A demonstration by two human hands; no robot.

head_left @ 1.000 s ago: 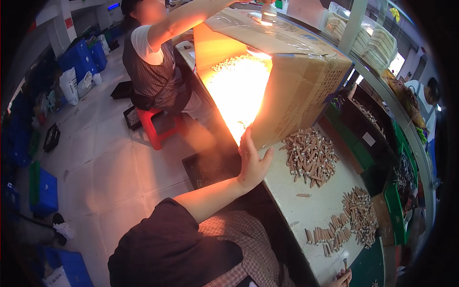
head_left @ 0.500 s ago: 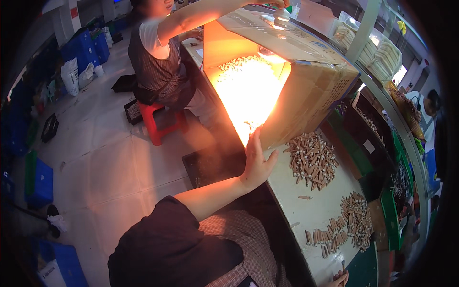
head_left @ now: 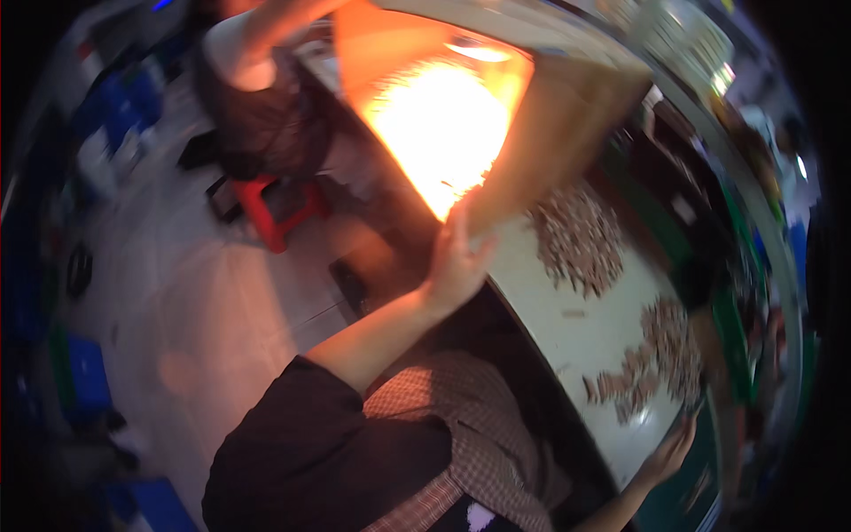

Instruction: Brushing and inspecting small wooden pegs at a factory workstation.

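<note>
My left hand (head_left: pixel 456 270) reaches to the near edge of a brightly lit cardboard box (head_left: pixel 567 120), its fingers stretched out and the thumb apart. The fingertips are beside glare-washed small pieces (head_left: pixel 439 124) heaped inside the box. My right hand (head_left: pixel 671 452) is at the right side of the white table (head_left: pixel 532 301), just below a pile of short brown sticks (head_left: pixel 671 346) with pale ends. Motion blur hides its fingers and anything in them. A loose row of the same sticks (head_left: pixel 620 381) joins that pile on its left.
Another heap of brown sticks (head_left: pixel 578 235) lies beside the box, with a single stick (head_left: pixel 573 314) nearby. Across the table, a person (head_left: pixel 266 115) sits on a red stool (head_left: pixel 275 208). Dark and green bins (head_left: pixel 731 341) line the right side.
The view has shifted, and the box and piles appear higher. My right hand has come further into view beside the stick pile. My left hand stays at the box edge.
</note>
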